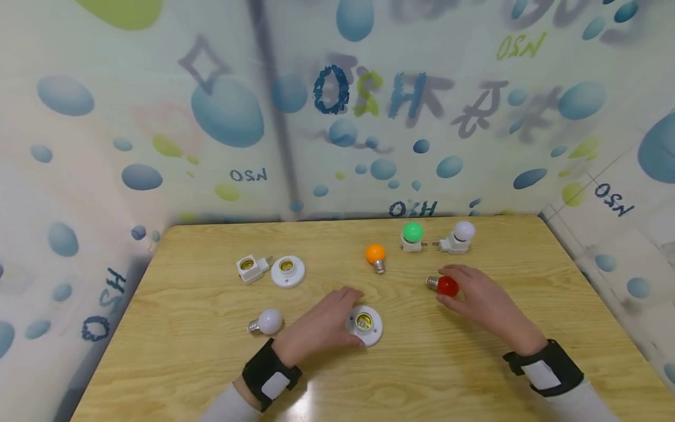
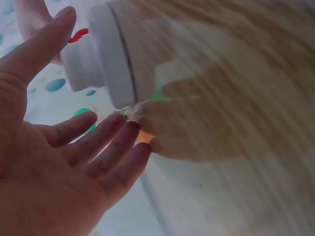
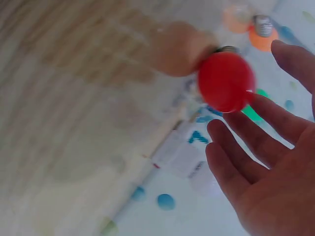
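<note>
Sideways on the table (image 1: 190,351), nearer its right edge than its left, the red bulb (image 1: 449,286) lies just at the right hand's (image 1: 482,302) fingertips, screw base pointing toward the left edge. That hand, the nearer, spreads loosely about it without a pinch; the left hand (image 1: 323,323), likewise loose, flanks the round white socket (image 1: 364,322), contact unclear.

Red bulb (image 1: 447,286) in high head, close wrist views
</note>
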Demonstrator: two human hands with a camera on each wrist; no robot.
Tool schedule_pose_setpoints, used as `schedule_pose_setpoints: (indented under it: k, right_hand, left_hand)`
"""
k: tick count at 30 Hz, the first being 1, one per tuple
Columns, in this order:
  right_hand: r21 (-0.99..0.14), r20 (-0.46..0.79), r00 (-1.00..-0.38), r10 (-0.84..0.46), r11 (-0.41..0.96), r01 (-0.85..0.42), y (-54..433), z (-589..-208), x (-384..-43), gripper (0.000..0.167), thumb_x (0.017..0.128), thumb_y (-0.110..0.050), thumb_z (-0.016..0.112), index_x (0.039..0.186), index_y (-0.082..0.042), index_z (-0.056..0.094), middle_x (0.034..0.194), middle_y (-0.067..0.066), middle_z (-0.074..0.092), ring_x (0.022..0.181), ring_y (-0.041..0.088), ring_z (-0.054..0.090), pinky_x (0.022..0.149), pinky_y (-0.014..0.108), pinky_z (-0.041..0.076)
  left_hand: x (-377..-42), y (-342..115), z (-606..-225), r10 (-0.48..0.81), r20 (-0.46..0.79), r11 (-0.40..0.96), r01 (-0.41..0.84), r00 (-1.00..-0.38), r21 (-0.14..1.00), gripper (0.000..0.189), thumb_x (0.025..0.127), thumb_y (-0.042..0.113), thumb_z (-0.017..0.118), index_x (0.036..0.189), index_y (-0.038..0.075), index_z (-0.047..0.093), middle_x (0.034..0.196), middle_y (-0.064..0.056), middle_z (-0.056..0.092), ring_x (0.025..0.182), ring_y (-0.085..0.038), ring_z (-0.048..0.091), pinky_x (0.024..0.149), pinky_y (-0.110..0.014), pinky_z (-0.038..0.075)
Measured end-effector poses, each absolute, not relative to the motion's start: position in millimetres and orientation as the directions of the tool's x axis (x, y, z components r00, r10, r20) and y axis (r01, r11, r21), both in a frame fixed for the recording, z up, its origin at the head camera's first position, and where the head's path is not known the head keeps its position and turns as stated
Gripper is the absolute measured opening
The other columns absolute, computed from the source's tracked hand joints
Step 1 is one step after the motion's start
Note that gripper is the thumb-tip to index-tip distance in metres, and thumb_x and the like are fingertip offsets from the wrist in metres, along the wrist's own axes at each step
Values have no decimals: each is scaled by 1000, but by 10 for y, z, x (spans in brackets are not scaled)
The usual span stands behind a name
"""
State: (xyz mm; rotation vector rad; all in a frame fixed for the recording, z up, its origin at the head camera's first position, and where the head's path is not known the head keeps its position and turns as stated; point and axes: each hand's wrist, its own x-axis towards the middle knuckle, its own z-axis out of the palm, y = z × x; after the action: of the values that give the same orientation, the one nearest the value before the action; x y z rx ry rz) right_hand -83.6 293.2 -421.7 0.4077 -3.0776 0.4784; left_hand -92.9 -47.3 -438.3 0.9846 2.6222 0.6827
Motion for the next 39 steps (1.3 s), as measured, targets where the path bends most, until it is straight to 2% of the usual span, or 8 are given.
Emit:
schedule_pose_setpoints:
  k: [8, 15, 20, 27, 33, 36, 39]
  right_hand:
    - [-324, -56, -978, -203, 930, -175, 3004, -4365, -923, 67, 90, -29, 82, 141, 4, 53, 136, 29, 59, 117, 45, 60, 93, 60, 54]
    - [-340, -50, -975, -216, 922, -187, 3008, -4369, -934, 57, 91, -21, 81, 135, 4, 55, 128, 26, 62, 104, 36, 64, 87, 56, 57]
    - [-364, 6, -965, -261, 899, -245, 2867, -4221, -883, 54, 91, -21, 82, 134, 1, 58, 127, 22, 62, 104, 34, 64, 87, 53, 58]
    - [-391, 58, -899, -433, 819, -420, 2454, -4010, -791, 52, 93, -24, 79, 138, -5, 61, 127, 12, 62, 102, 23, 65, 86, 43, 59]
    - [-402, 22, -816, -578, 742, -537, 2097, -3933, -809, 54, 99, -30, 71, 147, -12, 56, 127, 10, 59, 102, 21, 61, 88, 38, 58]
    - [-408, 16, -786, -618, 713, -570, 1971, -3936, -840, 56, 100, -29, 71, 149, -10, 53, 130, 10, 58, 106, 21, 60, 93, 40, 56]
    - [-411, 34, -777, -628, 700, -584, 1889, -3951, -882, 57, 96, -27, 76, 144, -6, 52, 128, 9, 60, 107, 20, 59, 94, 39, 56]
  left_hand:
    - [-964, -481, -4413, 705, -83, 653, 601, -704, 461, 84, 77, 45, 91, 145, 10, 55, 139, -5, 56, 119, -18, 54, 106, -34, 46]
    - [-985, -460, -4379, 717, -107, 653, 610, -689, 448, 74, 80, 45, 88, 142, 14, 61, 137, -2, 56, 117, -16, 52, 102, -32, 47]
    - [-1002, -445, -4382, 705, -115, 668, 600, -700, 439, 73, 81, 44, 88, 141, 12, 62, 135, -2, 57, 116, -17, 53, 101, -32, 47]
    - [-1112, -389, -4428, 683, -114, 679, 569, -722, 463, 74, 78, 42, 91, 140, 10, 64, 131, -5, 59, 111, -18, 55, 98, -32, 49]
    - [-1214, -407, -4429, 675, -117, 674, 544, -728, 500, 74, 79, 36, 92, 141, 8, 63, 126, -4, 60, 106, -16, 56, 96, -30, 50]
    - [-1234, -417, -4429, 679, -123, 667, 539, -723, 514, 74, 79, 33, 92, 141, 7, 63, 124, -4, 60, 103, -16, 56, 94, -29, 50]
    - [-1252, -420, -4428, 680, -124, 663, 532, -723, 527, 74, 79, 31, 93, 141, 6, 62, 123, -5, 60, 103, -15, 56, 93, -28, 51]
